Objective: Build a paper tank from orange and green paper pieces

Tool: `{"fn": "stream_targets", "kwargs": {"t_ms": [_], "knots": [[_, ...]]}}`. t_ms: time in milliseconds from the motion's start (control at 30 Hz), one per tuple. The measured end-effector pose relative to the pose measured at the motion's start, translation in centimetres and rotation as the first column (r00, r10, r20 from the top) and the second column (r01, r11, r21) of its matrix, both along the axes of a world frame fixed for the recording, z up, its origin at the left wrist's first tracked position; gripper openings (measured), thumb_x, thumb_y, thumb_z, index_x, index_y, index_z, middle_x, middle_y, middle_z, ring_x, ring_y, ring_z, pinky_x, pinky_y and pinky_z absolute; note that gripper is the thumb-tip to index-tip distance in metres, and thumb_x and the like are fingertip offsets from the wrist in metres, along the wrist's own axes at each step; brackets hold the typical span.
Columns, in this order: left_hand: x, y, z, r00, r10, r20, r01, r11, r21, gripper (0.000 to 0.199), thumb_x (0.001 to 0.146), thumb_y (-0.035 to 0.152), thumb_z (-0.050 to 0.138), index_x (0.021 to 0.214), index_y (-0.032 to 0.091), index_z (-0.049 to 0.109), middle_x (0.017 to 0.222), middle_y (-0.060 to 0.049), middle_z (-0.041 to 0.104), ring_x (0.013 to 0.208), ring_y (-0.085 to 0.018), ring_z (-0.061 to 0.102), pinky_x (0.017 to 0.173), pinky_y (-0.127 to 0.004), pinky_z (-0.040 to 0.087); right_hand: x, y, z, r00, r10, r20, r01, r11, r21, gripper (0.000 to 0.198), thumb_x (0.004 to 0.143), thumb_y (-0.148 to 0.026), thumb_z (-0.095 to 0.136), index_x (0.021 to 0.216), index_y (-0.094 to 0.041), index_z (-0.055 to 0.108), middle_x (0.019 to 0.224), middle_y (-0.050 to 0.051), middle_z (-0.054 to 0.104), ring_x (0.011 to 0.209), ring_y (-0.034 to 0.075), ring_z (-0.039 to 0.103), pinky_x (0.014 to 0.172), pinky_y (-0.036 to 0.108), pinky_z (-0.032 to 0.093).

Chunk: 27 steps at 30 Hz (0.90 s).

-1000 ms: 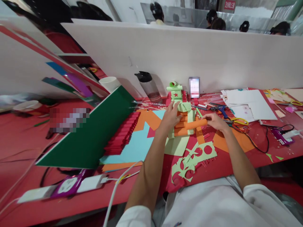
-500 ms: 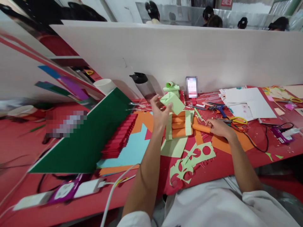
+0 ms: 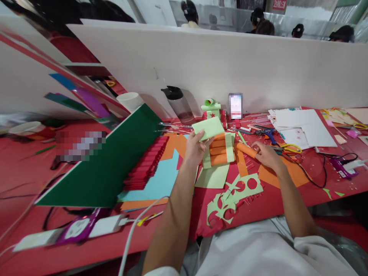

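My left hand (image 3: pixel 197 147) is closed on a light green folded paper piece (image 3: pixel 209 127), its flat face tilted toward me above the table. Between the fingers of my right hand (image 3: pixel 265 154) is one end of a rolled orange paper tube (image 3: pixel 246 150). Just below the green piece lies a row of orange paper rolls (image 3: pixel 220 150) with light green paper strips (image 3: pixel 229 147) across it; my left hand partly hides its left side. Nearer me are a light green sheet (image 3: pixel 213 177) and a green paper offcut (image 3: pixel 243 190) with round holes.
A green board (image 3: pixel 109 165) leans on the left, beside pleated red paper (image 3: pixel 146 163). Behind stand a green and red paper model (image 3: pixel 214 110), a bottle (image 3: pixel 179 104) and a phone (image 3: pixel 235 106). A blue glue gun (image 3: pixel 268 134) and yellow-handled scissors (image 3: pixel 291 148) lie right.
My left hand has turned the green paper piece so a flat face shows, and the hand sits slightly lower. My right hand still holds the orange tube, now tilted more. The view shifted slightly.
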<state>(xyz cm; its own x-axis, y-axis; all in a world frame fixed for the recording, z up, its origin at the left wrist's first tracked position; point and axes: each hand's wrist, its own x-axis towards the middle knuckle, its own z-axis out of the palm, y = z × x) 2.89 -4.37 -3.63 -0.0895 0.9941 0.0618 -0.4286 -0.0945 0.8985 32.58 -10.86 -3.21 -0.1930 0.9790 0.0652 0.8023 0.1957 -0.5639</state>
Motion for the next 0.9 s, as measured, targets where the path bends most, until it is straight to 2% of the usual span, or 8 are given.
{"fn": "stream_targets", "kwargs": {"t_ms": [133, 300, 367, 533, 700, 800, 833, 900], "knots": [[0.4, 0.1, -0.4, 0.998, 0.053, 0.033, -0.052, 0.998, -0.023, 0.044, 0.074, 0.037, 0.079, 0.111, 0.028, 0.056, 0.129, -0.005, 0.071, 0.114, -0.023, 0.071, 0.093, -0.041, 0.063, -0.9, 0.1, -0.7, 0.997, 0.004, 0.076, -0.008, 0.998, 0.055, 0.051, 0.087, -0.009, 0.055, 0.136, -0.021, 0.059, 0.09, 0.006, 0.074, 0.081, 0.024, 0.066, 0.071, 0.028, 0.039], [0.4, -0.1, -0.3, 0.991, 0.124, 0.044, -0.125, 0.992, 0.029, 0.054, 0.077, 0.032, 0.079, 0.124, 0.04, 0.052, 0.129, 0.003, 0.069, 0.109, -0.019, 0.072, 0.086, -0.035, 0.065, -2.4, -0.3, -1.6, 0.98, 0.149, 0.132, -0.151, 0.989, 0.004, 0.064, 0.088, -0.012, 0.06, 0.15, -0.023, 0.052, 0.106, 0.01, 0.075, 0.095, 0.026, 0.066, 0.078, 0.03, 0.04], [0.4, -0.1, -0.4, 0.989, 0.14, 0.055, -0.142, 0.989, 0.031, 0.049, 0.077, 0.033, 0.079, 0.119, 0.038, 0.054, 0.123, 0.002, 0.07, 0.107, -0.02, 0.072, 0.082, -0.032, 0.065, -2.6, -0.5, -1.7, 0.973, 0.198, 0.12, -0.195, 0.98, -0.032, 0.065, 0.089, -0.014, 0.062, 0.152, -0.024, 0.051, 0.105, 0.009, 0.074, 0.094, 0.025, 0.065, 0.078, 0.03, 0.04], [0.7, 0.1, -0.9, 0.989, 0.133, 0.072, -0.132, 0.991, -0.011, 0.041, 0.075, 0.035, 0.081, 0.105, 0.031, 0.053, 0.11, 0.001, 0.071, 0.097, -0.018, 0.072, 0.075, -0.027, 0.064, -2.4, -0.6, -0.8, 0.965, 0.26, 0.044, -0.249, 0.953, -0.174, 0.067, 0.092, -0.028, 0.069, 0.156, -0.027, 0.047, 0.083, 0.003, 0.069, 0.079, 0.022, 0.062, 0.071, 0.028, 0.039], [1.0, 0.1, -1.1, 0.983, 0.157, 0.09, -0.155, 0.988, -0.024, 0.043, 0.074, 0.034, 0.083, 0.101, 0.029, 0.05, 0.111, 0.001, 0.067, 0.099, -0.018, 0.071, 0.076, -0.029, 0.065, -1.2, -1.0, 0.8, 0.971, 0.237, -0.032, -0.238, 0.945, -0.225, 0.094, 0.085, -0.042, 0.08, 0.165, -0.033, 0.032, 0.084, 0.001, 0.066, 0.07, 0.019, 0.058, 0.071, 0.028, 0.04], [1.1, 0.0, -1.0, 0.98, 0.165, 0.114, -0.162, 0.986, -0.03, 0.044, 0.074, 0.033, 0.083, 0.101, 0.03, 0.049, 0.114, 0.0, 0.066, 0.102, -0.019, 0.07, 0.076, -0.032, 0.066, -0.1, -0.8, 1.1, 0.966, 0.195, -0.168, -0.227, 0.955, -0.194, 0.091, 0.09, -0.05, 0.073, 0.166, -0.029, 0.027, 0.07, -0.005, 0.058, 0.06, 0.016, 0.051, 0.066, 0.027, 0.038], [1.1, 0.0, -0.9, 0.979, 0.163, 0.12, -0.161, 0.987, -0.031, 0.043, 0.074, 0.033, 0.083, 0.101, 0.03, 0.05, 0.116, 0.0, 0.065, 0.102, -0.019, 0.07, 0.075, -0.032, 0.066, 0.2, -0.7, 1.0, 0.962, 0.182, -0.205, -0.217, 0.963, -0.163, 0.087, 0.093, -0.052, 0.069, 0.165, -0.027, 0.029, 0.066, -0.007, 0.055, 0.058, 0.015, 0.049, 0.064, 0.026, 0.037], [1.1, -0.1, -0.8, 0.98, 0.158, 0.12, -0.156, 0.987, -0.027, 0.041, 0.076, 0.035, 0.082, 0.104, 0.031, 0.052, 0.12, 0.0, 0.064, 0.103, -0.02, 0.07, 0.074, -0.032, 0.066, 0.7, -0.3, 0.7, 0.965, 0.127, -0.227, -0.145, 0.987, -0.065, 0.072, 0.096, -0.054, 0.063, 0.159, -0.024, 0.043, 0.06, -0.008, 0.05, 0.056, 0.015, 0.048, 0.063, 0.026, 0.036]]}}
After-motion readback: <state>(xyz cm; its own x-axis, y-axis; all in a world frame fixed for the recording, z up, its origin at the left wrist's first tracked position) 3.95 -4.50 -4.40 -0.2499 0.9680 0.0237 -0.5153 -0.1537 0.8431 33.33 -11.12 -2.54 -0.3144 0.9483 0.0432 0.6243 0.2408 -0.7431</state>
